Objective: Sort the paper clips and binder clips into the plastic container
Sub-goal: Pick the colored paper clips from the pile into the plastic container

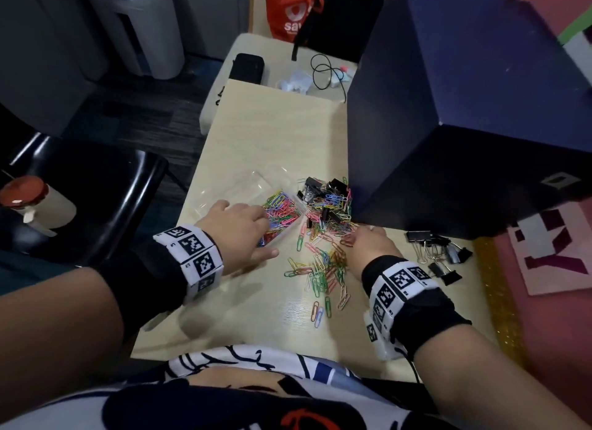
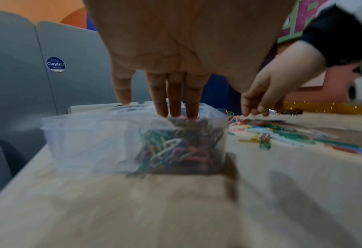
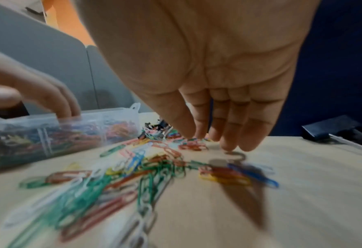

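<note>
A clear plastic container (image 1: 256, 186) (image 2: 86, 139) (image 3: 120, 114) lies on the beige table, one compartment full of coloured paper clips (image 1: 282, 212). My left hand (image 1: 240, 231) (image 2: 171, 94) hangs over that compartment, straight fingers reaching down into the clips. Loose coloured paper clips (image 1: 323, 263) (image 3: 137, 169) spread across the table to the container's right, mixed with black binder clips (image 1: 323, 189) at the far end. My right hand (image 1: 368, 240) (image 3: 214, 130) hovers open over this pile, fingertips just above the clips. A second group of binder clips (image 1: 439, 253) lies further right.
A tall dark blue box (image 1: 448, 125) stands right behind the clip pile. A black chair (image 1: 96, 199) with a red-lidded bottle (image 1: 32, 202) is to the left. Cables and small items (image 1: 320, 74) lie at the table's far end. A pink mat (image 1: 560, 253) lies right.
</note>
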### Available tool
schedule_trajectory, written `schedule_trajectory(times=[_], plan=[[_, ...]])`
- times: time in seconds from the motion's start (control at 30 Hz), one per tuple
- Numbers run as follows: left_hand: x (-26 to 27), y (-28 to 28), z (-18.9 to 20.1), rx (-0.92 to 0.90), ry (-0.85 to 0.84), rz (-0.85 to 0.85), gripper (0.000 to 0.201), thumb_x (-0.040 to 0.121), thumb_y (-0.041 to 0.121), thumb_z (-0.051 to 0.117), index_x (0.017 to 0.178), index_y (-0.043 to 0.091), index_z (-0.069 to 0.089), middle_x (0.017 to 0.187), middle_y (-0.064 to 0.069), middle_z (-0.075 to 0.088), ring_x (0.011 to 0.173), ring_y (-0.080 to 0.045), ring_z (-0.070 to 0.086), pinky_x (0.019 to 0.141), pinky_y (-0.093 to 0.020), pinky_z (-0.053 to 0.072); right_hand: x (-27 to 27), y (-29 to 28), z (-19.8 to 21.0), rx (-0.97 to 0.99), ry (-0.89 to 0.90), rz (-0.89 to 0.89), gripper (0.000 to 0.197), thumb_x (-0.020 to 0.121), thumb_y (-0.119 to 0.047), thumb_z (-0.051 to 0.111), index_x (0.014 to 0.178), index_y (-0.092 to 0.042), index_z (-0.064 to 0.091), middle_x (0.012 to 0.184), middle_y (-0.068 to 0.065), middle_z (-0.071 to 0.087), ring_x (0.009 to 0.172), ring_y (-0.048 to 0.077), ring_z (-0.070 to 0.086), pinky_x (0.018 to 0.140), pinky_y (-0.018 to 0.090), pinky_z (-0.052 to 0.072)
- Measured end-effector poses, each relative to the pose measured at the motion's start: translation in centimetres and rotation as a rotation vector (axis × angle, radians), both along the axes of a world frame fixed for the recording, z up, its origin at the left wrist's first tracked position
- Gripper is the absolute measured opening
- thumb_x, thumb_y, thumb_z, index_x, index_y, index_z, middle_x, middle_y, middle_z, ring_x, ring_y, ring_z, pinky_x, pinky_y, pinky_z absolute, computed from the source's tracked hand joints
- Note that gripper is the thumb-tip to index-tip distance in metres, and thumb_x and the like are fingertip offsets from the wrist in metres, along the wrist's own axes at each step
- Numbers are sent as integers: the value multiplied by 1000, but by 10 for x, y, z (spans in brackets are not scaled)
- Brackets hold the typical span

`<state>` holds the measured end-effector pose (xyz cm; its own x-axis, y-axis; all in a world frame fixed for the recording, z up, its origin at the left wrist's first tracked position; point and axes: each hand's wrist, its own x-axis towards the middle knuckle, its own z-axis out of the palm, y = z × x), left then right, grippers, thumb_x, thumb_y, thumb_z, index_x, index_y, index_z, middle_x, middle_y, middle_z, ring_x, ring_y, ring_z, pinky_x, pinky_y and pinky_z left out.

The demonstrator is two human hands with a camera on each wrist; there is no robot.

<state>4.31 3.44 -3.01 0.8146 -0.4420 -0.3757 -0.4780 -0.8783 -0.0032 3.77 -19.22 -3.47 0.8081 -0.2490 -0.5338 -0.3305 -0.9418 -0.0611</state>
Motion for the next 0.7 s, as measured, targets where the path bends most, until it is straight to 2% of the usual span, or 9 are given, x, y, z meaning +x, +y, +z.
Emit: schedule_trajectory(times=[0.13,0.2,0.3,0.4,0.47,0.53,0.6,0.7], plan=[[-8,-22,4,-165,-104,-65,48,91,54,41,125,22,51,131,-2,43,120,-24,42,102,-39,32,-16,-1,-4,60,-26,132,66,79,7,36,139,-20,37,140,8,31,128,30,33,103,39,36],[-17,-37,1,-237,-104,-149,44,90,45,49,124,18,52,128,-4,45,117,-27,44,98,-40,38,-25,1,-9,98,-21,194,63,80,4,42,136,-22,40,135,7,34,126,28,35,103,37,36],[-27,-53,-12,-228,9,-200,45,87,36,55,125,15,48,123,-7,46,113,-28,47,93,-42,45,-32,-2,-13,162,3,213,50,84,-5,47,131,-23,47,132,7,38,124,29,42,105,36,38],[-27,-60,-23,-110,144,-133,61,82,32,66,133,14,37,124,-9,44,116,-29,46,93,-45,48,-34,-15,-4,139,-10,106,42,86,-13,54,127,-22,47,127,8,41,117,30,51,101,37,43],[-24,-63,-26,-73,163,-112,60,83,19,65,135,11,35,126,-12,43,118,-31,46,94,-43,48,-35,-25,0,49,49,91,50,86,-19,60,131,-15,40,130,10,39,118,32,49,99,37,44],[-20,-65,-28,-77,159,-110,47,86,11,59,130,10,40,124,-13,46,115,-30,49,91,-39,48,-41,-31,0,-10,122,64,58,85,-20,63,134,-10,33,131,12,34,120,32,47,96,37,43],[-17,-66,-29,-79,167,-106,36,87,8,56,122,11,47,117,-11,50,107,-29,54,86,-38,50,-48,-31,-5,14,118,32,57,84,-15,61,134,-11,32,131,12,33,116,32,51,93,37,45],[-17,-68,-33,-99,172,-108,30,86,8,53,116,15,51,112,-7,53,102,-28,57,85,-41,52,-59,-24,-14,129,29,122,48,88,-13,54,133,-13,38,129,10,37,114,30,54,95,35,45]])
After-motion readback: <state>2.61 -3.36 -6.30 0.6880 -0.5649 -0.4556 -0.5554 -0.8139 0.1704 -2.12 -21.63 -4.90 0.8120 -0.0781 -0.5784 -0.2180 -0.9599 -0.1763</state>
